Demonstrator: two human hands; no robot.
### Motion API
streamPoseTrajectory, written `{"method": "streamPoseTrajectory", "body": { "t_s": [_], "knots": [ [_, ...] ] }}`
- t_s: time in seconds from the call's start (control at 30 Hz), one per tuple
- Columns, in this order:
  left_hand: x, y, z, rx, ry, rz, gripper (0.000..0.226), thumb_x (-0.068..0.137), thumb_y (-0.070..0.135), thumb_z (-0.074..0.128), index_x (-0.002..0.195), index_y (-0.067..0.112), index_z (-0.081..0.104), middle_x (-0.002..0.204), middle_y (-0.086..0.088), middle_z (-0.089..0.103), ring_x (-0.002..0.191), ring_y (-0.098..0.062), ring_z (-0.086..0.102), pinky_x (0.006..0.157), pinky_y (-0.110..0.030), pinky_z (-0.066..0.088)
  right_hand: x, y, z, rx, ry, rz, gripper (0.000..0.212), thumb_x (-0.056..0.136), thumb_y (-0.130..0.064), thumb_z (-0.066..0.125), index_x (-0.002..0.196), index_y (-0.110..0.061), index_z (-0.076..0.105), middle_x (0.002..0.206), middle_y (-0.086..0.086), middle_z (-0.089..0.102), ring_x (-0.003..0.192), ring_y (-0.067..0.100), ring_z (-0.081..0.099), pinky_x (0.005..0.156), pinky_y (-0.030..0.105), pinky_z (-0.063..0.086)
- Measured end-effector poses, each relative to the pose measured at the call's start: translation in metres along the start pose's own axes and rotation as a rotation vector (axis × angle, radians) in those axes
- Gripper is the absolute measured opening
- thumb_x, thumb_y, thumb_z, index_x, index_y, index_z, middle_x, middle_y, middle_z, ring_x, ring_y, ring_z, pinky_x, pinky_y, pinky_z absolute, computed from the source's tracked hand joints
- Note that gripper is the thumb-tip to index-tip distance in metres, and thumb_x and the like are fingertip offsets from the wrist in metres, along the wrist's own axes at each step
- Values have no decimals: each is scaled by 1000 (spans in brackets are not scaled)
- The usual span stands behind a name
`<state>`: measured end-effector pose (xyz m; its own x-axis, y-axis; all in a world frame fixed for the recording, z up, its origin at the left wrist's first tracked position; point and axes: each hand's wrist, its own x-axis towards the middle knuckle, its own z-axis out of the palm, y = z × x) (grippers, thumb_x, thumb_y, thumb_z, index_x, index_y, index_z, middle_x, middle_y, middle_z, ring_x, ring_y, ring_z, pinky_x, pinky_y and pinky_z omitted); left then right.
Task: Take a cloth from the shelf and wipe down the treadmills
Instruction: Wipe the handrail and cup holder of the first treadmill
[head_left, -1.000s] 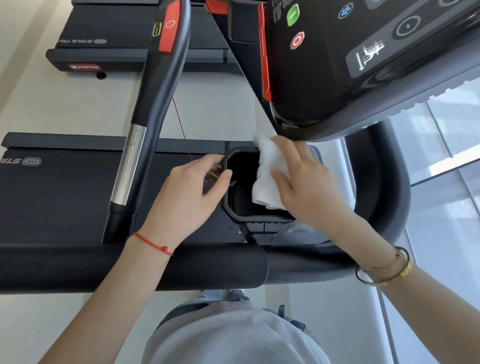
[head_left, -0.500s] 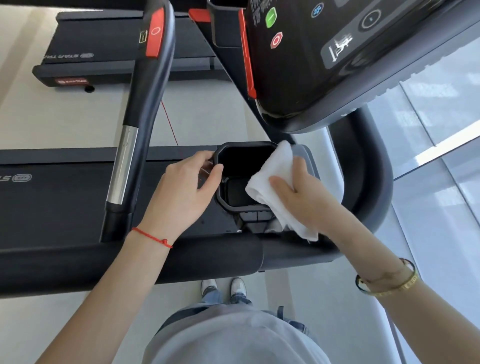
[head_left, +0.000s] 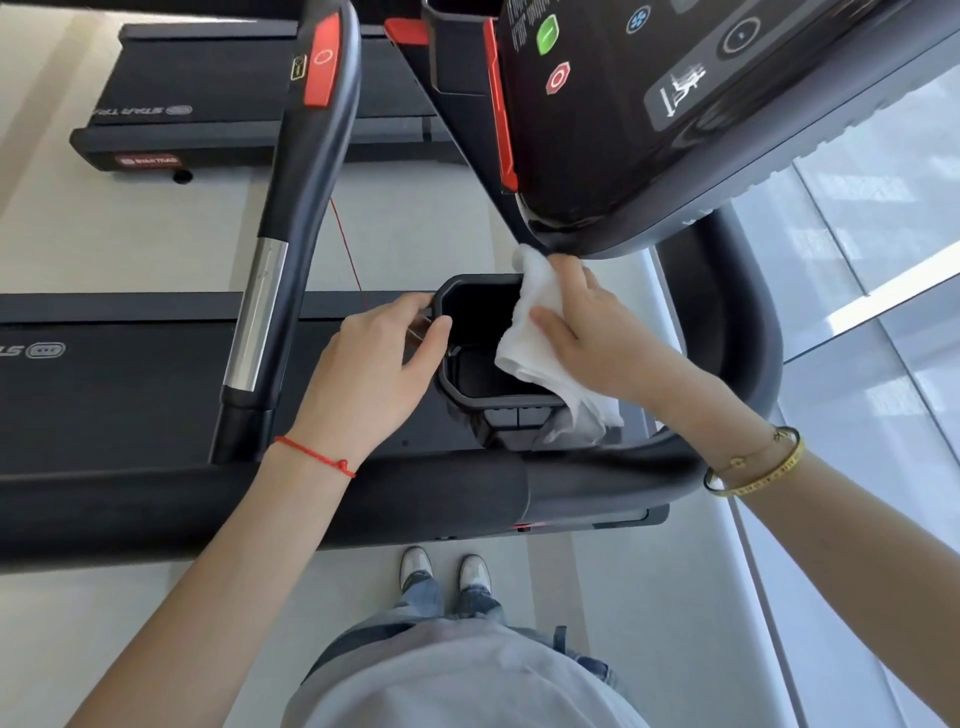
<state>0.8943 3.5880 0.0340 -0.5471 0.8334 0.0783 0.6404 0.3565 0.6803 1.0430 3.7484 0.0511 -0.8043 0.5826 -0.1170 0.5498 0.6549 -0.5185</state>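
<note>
I stand beside a black treadmill and look down at its black cup holder, just below the console. My right hand presses a white cloth against the holder's right rim, the cloth's top corner reaching the console's lower edge and its tail hanging past the near rim. My left hand grips the holder's left rim, thumb on the edge. The holder's inside is dark and partly covered by the cloth.
A black and silver handrail with a red button runs up on the left. A thick black front bar crosses below my hands. A second treadmill stands beyond. A glass wall is on the right. My shoes are on the pale floor.
My right hand has slid the cloth from the holder's near right rim up toward the console edge. My left hand has stayed on the left rim.
</note>
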Motion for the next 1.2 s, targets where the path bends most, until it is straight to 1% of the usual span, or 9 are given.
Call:
{"method": "streamPoseTrajectory", "body": {
  "t_s": [0.17, 0.3, 0.4, 0.5, 0.63, 0.7, 0.8, 0.97, 1.2],
  "knots": [
    [0, 1, 0, -10, 4, -6, 33, 99, 39, 51, 122, 19, 64, 101, 3, 72, 91, -19, 68, 85, -43, 57, 16, 2, -4, -46, -44, -34, 35, 104, -23, 41, 136, -10, 35, 107, 4, 44, 84, 23, 45, 72, 31, 29],
    [0, 0, 0, -23, 7, -9, 31, 99, 38, 53, 121, 20, 65, 98, 5, 71, 88, -17, 68, 85, -43, 57, 7, 2, 2, 77, 54, 32, 39, 101, -24, 48, 137, -13, 38, 107, -1, 47, 86, 20, 46, 72, 30, 30],
    [0, 1, 0, -27, 7, -7, 31, 99, 38, 53, 121, 19, 65, 97, 7, 71, 88, -16, 67, 85, -42, 57, -18, 4, 14, 148, 125, 159, 47, 98, -28, 51, 137, -10, 32, 96, -1, 49, 72, 9, 47, 58, 23, 34],
    [1, 1, 0, -19, 12, 3, 31, 99, 37, 53, 121, 18, 64, 94, 8, 69, 85, -15, 67, 83, -42, 57, -38, 4, 23, 188, 116, 227, 38, 97, -32, 46, 129, -16, 32, 81, -12, 47, 70, -4, 45, 49, 12, 35],
    [1, -1, 1, -26, 13, 11, 31, 98, 37, 55, 120, 17, 65, 89, 13, 64, 83, -13, 67, 83, -42, 58, -48, -1, 26, 216, 201, 177, 27, 99, -31, 40, 122, -20, 32, 87, -6, 50, 75, 1, 49, 58, 17, 30],
    [1, -1, 0, -27, 14, 11, 31, 98, 38, 54, 120, 18, 65, 88, 14, 64, 82, -13, 66, 82, -42, 58, -51, -5, 28, 202, 244, 131, 35, 99, -32, 37, 130, -19, 29, 99, 0, 52, 81, 15, 51, 66, 26, 33],
    [1, -1, -1, -24, 14, 16, 31, 98, 39, 53, 119, 19, 65, 88, 16, 63, 81, -10, 65, 82, -41, 58, -48, -5, 23, 158, 254, 79, 37, 101, -30, 36, 136, -23, 26, 112, 1, 50, 90, 20, 47, 70, 31, 32],
    [-2, 0, -3, -8, -10, 11, 32, 99, 39, 51, 122, 21, 64, 93, 13, 66, 83, -10, 65, 83, -40, 57, -13, 1, 2, -18, 115, -43, 43, 103, -24, 43, 142, -10, 32, 134, 13, 49, 109, 34, 52, 83, 39, 39],
    [-10, 0, -10, 49, -40, -14, 40, 98, 44, 49, 131, 24, 61, 99, 10, 67, 94, -19, 67, 85, -43, 56, 20, -3, -14, -217, -47, -222, 34, 103, -22, 44, 134, -8, 43, 128, 12, 56, 105, 37, 56, 88, 47, 44]
  ]
}}
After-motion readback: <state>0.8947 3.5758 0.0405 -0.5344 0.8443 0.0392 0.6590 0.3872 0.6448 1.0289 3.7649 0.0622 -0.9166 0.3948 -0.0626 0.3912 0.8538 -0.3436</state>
